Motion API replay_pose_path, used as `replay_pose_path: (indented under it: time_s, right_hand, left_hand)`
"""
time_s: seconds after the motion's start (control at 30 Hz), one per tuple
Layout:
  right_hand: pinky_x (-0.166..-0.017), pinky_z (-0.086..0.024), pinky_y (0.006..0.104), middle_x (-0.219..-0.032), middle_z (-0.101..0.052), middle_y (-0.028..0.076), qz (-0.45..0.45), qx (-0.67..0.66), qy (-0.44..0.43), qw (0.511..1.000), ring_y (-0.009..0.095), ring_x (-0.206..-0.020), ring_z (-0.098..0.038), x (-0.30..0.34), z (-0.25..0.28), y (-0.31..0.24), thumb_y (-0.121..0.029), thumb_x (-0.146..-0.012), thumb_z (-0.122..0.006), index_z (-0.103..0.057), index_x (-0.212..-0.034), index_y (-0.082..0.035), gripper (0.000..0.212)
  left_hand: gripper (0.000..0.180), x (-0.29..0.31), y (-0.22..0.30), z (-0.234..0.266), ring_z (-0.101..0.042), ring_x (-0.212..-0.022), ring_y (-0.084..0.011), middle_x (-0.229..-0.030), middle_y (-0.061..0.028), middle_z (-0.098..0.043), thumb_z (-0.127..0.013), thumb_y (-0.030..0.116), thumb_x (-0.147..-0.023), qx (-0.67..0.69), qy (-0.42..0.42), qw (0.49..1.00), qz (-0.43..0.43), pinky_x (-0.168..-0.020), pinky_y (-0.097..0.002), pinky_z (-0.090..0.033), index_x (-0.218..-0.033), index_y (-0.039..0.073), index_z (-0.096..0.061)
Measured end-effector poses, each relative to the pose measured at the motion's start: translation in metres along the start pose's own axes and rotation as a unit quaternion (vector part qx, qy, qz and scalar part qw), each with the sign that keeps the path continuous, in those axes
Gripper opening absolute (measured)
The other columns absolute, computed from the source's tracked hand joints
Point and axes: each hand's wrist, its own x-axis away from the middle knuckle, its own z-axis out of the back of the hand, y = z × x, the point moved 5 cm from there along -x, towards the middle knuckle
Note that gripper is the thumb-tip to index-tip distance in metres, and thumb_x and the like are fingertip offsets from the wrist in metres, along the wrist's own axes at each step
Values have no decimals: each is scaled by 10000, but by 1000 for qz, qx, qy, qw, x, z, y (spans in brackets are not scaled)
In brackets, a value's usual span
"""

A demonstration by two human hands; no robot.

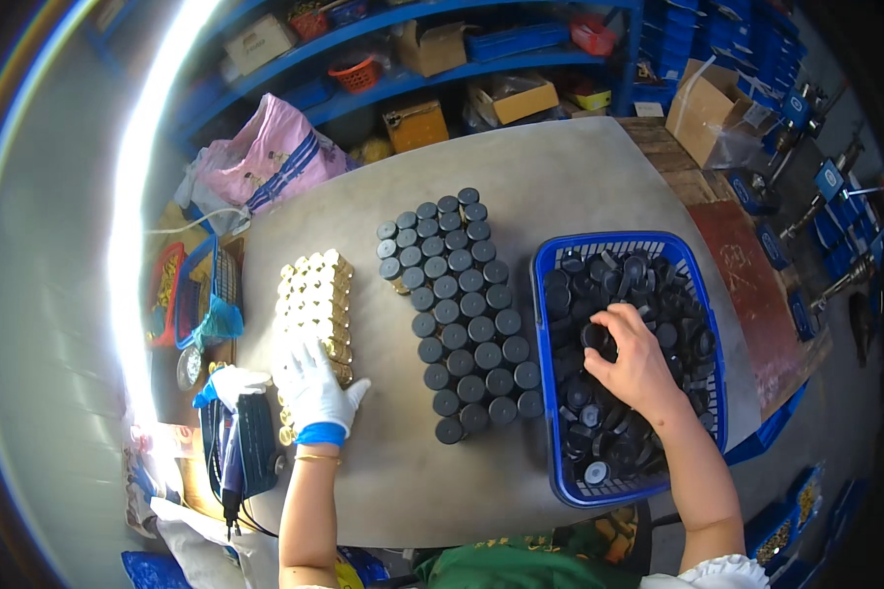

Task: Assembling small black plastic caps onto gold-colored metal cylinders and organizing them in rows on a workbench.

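My left hand (318,391), in a white glove with a blue cuff, lies over the near end of a block of brass-coloured fittings (314,290). Its fingers are stretched out and the thumb points away to the right; part of the block is hidden under it. On the right, my bare right hand (635,361) reaches into a blue plastic basket (541,412) heaped with loose black caps (627,454). Thumb and fingers close around one black cap (596,336). Between my hands, several rows of black-capped pieces (462,314) stand upright on the grey table.
Left of the grey table (388,481) are a blue basket (198,290), a red basket (167,294) and a dark bin (238,447) holding a corded tool. A pink bag (275,157) sits at the back left, before blue shelves (354,98). Machines with handles (830,201) line the right.
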Motion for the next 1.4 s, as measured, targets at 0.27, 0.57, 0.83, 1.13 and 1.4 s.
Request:
replay_pose_path:
  time_s: [0.27,0.57,0.83,1.13,1.4]
  right_hand:
    - [-688,-514,313,-874,-675,129,-43,-220,-81,971,225,-794,-651,11,6,-27,-180,-779,-699,-496,-1137,-15,443]
    - [-603,-498,360,-724,-633,145,31,-221,-282,933,240,-633,-655,63,-9,-87,-158,-780,-692,-507,-1152,-14,440]
    - [-711,-526,296,-907,-655,81,-14,-363,-233,902,169,-775,-657,81,6,-60,-186,-746,-785,-569,-1183,-72,501]
    - [-743,-552,321,-1002,-643,122,232,-200,-75,949,227,-878,-655,83,25,-81,-181,-744,-798,-595,-1114,-8,456]
    - [-765,-540,343,-1016,-628,127,53,-342,-235,908,250,-934,-629,84,15,-71,-171,-759,-786,-590,-1121,-13,441]
  left_hand:
    - [526,37,-14,-12,-515,-1169,-332,-1200,-140,-601,-765,192,-742,4,53,988,-146,-991,-476,-381,-1203,50,-558]
    - [304,94,111,68,-611,-547,-151,-779,-91,-631,-552,252,-946,770,-271,553,167,-476,-234,-441,-1130,23,-472]
    - [348,115,153,68,-605,-620,-123,-910,-101,-628,-640,116,-884,788,-388,458,139,-536,-234,-479,-1167,-13,-486]
    - [349,122,156,62,-633,-854,-109,-988,-99,-674,-750,116,-809,731,-425,492,207,-726,-247,-528,-1082,-32,-593]
    - [325,122,155,67,-639,-860,-120,-972,-97,-678,-746,123,-811,758,-351,541,95,-762,-258,-527,-1063,-23,-602]
